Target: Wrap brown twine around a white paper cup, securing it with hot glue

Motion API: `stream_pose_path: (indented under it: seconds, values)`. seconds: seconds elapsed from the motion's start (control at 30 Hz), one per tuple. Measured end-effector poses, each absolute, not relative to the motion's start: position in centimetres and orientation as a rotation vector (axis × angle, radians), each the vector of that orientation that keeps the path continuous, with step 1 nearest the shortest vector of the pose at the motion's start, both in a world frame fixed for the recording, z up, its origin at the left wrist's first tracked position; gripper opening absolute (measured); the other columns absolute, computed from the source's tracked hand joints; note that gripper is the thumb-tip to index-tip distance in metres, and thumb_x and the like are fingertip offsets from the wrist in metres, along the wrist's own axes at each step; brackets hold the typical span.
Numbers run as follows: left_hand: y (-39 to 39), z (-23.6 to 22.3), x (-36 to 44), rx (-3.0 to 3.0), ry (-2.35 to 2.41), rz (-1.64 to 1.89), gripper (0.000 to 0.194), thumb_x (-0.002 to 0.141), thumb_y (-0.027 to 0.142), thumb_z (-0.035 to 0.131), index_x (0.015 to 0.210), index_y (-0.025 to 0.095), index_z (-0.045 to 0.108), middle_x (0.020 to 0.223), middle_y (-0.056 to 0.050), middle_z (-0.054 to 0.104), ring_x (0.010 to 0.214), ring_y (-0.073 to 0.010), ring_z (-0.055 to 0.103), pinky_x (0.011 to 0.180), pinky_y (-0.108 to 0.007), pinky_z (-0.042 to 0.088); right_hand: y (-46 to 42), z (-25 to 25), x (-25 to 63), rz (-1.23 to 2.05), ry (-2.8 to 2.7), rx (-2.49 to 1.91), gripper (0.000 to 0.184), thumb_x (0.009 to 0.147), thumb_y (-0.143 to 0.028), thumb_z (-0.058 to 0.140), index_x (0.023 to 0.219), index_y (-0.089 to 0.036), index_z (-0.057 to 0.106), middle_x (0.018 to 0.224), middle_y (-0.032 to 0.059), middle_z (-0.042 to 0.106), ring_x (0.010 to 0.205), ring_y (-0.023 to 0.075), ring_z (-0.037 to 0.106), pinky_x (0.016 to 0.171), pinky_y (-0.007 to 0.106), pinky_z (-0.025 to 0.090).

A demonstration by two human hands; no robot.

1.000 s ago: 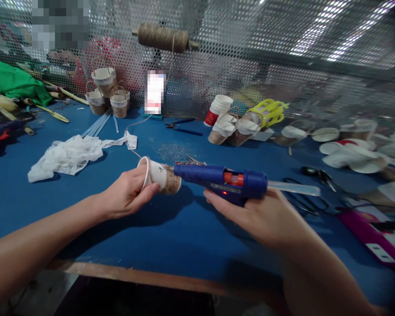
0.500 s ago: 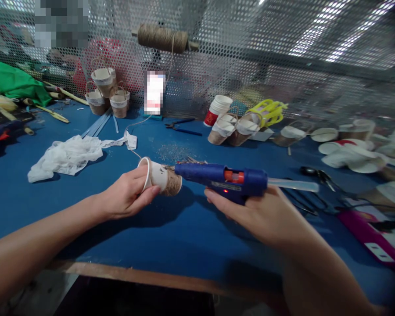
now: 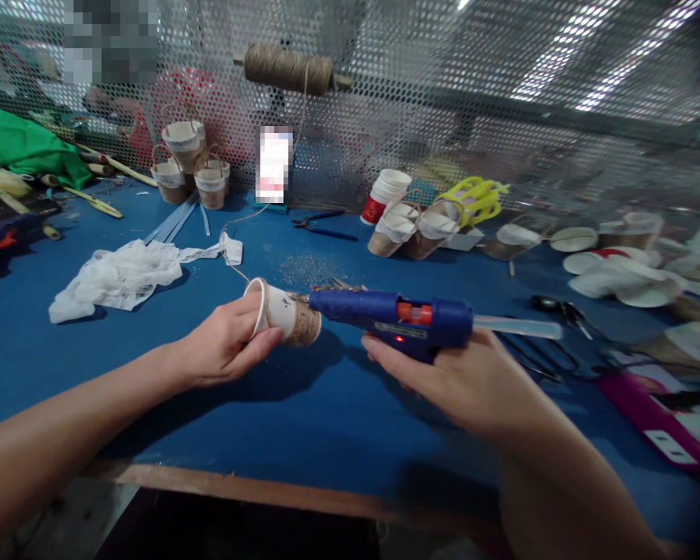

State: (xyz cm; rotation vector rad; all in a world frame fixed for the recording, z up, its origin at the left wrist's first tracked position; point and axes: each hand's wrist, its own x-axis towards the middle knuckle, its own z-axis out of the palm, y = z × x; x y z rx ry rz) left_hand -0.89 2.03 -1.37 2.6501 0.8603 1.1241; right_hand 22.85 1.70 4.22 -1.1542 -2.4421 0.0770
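My left hand (image 3: 230, 342) grips a white paper cup (image 3: 278, 309) tilted on its side, fingers inside the mouth and thumb along the outside. Brown twine (image 3: 308, 325) is wound around the cup's base end. In my right hand (image 3: 460, 381) is a blue hot glue gun (image 3: 379, 315) with a lit red light and a clear glue stick (image 3: 519, 327) jutting from its back. Its nozzle meets the cup's upper side near the edge of the twine; whether it touches cannot be made out. A strand of twine runs from the cup toward the twine spool (image 3: 288, 68).
White lace fabric (image 3: 122, 276) lies left. Behind stand twine-wrapped cup baskets (image 3: 183, 144), a phone (image 3: 273, 165) and pliers (image 3: 327, 225). To the right are stacked paper cups (image 3: 388, 190), scissors (image 3: 565, 311) and a purple power strip (image 3: 647, 420). Perforated metal panel (image 3: 397, 101) closes the back.
Almost nothing differs. The cup has turned very slightly in my left hand, and the glue gun stays at its upper side.
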Motion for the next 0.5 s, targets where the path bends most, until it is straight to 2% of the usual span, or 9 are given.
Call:
stream_pose_path:
  seconds: [0.1, 0.23, 0.4, 0.5]
  values:
    - [2.1, -1.4, -0.9, 2.597, 0.915, 1.113, 0.022, 0.085, 0.017, 0.035, 0.074, 0.013, 0.054, 0.072, -0.007, 0.057, 0.073, -0.0164, 0.055, 0.071, -0.031, 0.048, 1.8, 4.6, 23.2, 0.028, -2.549, -1.132, 0.034, 0.08, -0.034, 0.035, 0.07, -0.021, 0.065, 0.055, 0.0049, 0.062, 0.048, 0.0163, 0.055, 0.046, 0.028, 0.043]
    - [2.1, -1.4, -0.9, 2.491, 1.033, 1.049, 0.026, 0.086, 0.019, 0.033, 0.075, 0.01, 0.055, 0.069, -0.007, 0.057, 0.067, -0.0154, 0.054, 0.066, -0.03, 0.047, 1.8, 5.1, 23.5, -0.013, -2.678, -1.085, 0.033, 0.079, -0.033, 0.036, 0.073, -0.021, 0.066, 0.059, 0.0062, 0.064, 0.052, 0.0183, 0.058, 0.046, 0.028, 0.044]
    - [2.1, -1.1, -0.8, 2.337, 1.099, 1.019, 0.029, 0.087, 0.023, 0.032, 0.075, 0.011, 0.056, 0.069, -0.005, 0.058, 0.062, -0.0125, 0.051, 0.062, -0.026, 0.045, 1.2, 4.3, 22.9, 0.019, -2.484, -1.306, 0.03, 0.08, -0.035, 0.038, 0.069, -0.022, 0.063, 0.059, 0.0059, 0.063, 0.052, 0.0185, 0.059, 0.047, 0.029, 0.045]
    - [2.1, -1.1, -0.8, 2.263, 1.153, 1.011, 0.032, 0.087, 0.026, 0.031, 0.071, 0.011, 0.054, 0.064, -0.003, 0.053, 0.056, -0.0105, 0.046, 0.054, -0.022, 0.041, 1.1, 3.9, 22.6, 0.055, -2.425, -1.384, 0.026, 0.078, -0.035, 0.042, 0.068, -0.023, 0.062, 0.062, 0.0059, 0.064, 0.054, 0.0188, 0.059, 0.048, 0.03, 0.045]
